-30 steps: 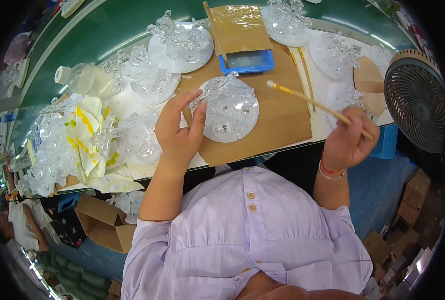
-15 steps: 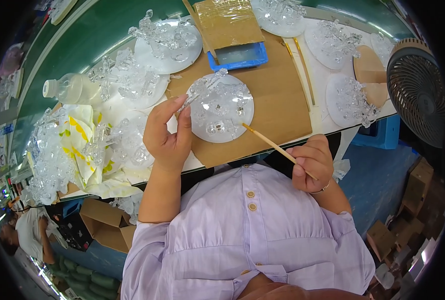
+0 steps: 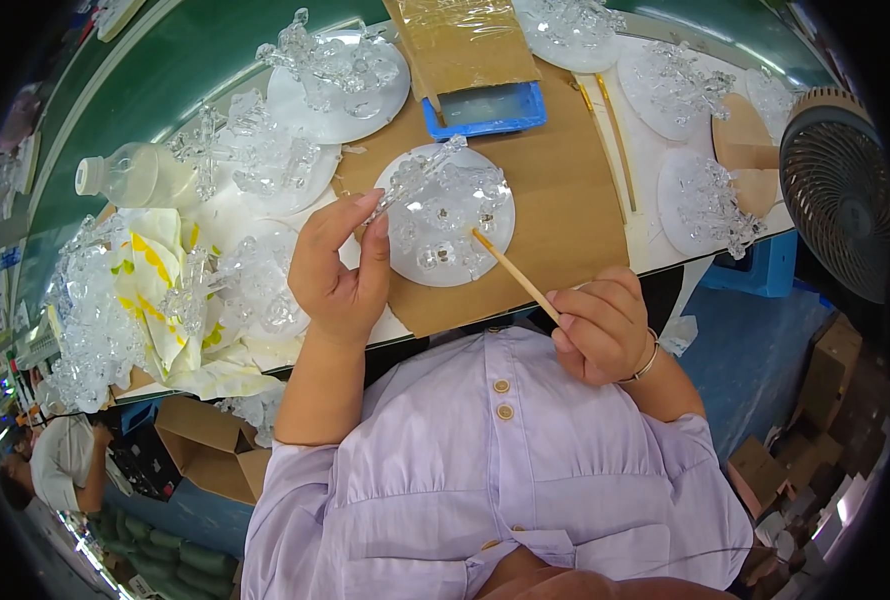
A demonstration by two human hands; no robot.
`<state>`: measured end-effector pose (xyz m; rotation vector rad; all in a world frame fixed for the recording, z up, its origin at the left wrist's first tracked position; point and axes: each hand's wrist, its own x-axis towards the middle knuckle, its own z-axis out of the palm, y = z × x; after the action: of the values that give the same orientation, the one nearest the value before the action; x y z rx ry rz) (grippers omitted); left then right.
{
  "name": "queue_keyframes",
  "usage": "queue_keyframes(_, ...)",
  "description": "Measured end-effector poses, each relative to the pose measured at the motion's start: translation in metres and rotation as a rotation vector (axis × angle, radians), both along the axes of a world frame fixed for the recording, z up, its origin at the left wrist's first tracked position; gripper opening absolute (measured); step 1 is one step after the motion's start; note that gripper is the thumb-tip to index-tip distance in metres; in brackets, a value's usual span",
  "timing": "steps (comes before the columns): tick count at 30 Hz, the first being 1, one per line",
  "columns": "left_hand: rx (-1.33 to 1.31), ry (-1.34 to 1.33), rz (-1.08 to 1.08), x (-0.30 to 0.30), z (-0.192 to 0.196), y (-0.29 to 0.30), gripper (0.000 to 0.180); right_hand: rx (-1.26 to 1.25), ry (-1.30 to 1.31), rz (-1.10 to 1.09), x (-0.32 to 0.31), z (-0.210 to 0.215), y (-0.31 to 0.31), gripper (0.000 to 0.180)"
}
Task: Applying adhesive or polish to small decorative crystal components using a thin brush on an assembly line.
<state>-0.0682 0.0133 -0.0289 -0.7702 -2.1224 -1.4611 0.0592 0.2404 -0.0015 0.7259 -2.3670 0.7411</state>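
My left hand (image 3: 343, 258) is closed in a pinch on the lower end of a clear plastic figurine (image 3: 420, 177), which slants up and right over a white round disc (image 3: 443, 270). More clear pieces (image 3: 465, 215) sit on that disc; they are too glassy to make out singly. My right hand (image 3: 602, 325) grips a thin wooden paintbrush (image 3: 518, 275) by its handle. The brush's yellowish tip is over the right part of the disc, close to the clear pieces; whether it touches them I cannot tell.
Brown cardboard (image 3: 555, 220) lies under the disc. Behind it stands a blue tray (image 3: 490, 112) of liquid, partly covered by a cardboard flap (image 3: 465, 45). Two more brushes (image 3: 615, 140) lie to the right, near a fan (image 3: 840, 190). A bottle (image 3: 130, 178) and heaped clear pieces (image 3: 95, 320) are left.
My right hand has moved left and slightly up, bringing the brush tip further over the disc. The left hand keeps its pinch on the figurine. The view has shifted slightly.
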Motion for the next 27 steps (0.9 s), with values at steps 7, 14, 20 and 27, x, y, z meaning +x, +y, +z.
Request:
queue_keyframes(7,-0.001,0.013,-0.003,-0.002,0.002,-0.001,0.023,0.095,0.050,-0.015,-0.024,0.015,-0.016,0.018)
queue_keyframes(14,0.024,0.051,-0.002,-0.005,0.001,0.000,0.025,0.132,-0.007,-0.043,-0.043,0.032,-0.028,0.019)
queue_keyframes(20,0.018,0.091,0.015,-0.007,0.003,0.000,0.025,0.087,-0.078,-0.002,-0.049,0.042,-0.028,0.017)
queue_keyframes(27,0.001,0.036,-0.006,-0.004,0.005,-0.002,0.021,-0.117,-0.256,0.005,-0.055,0.044,-0.023,0.010)
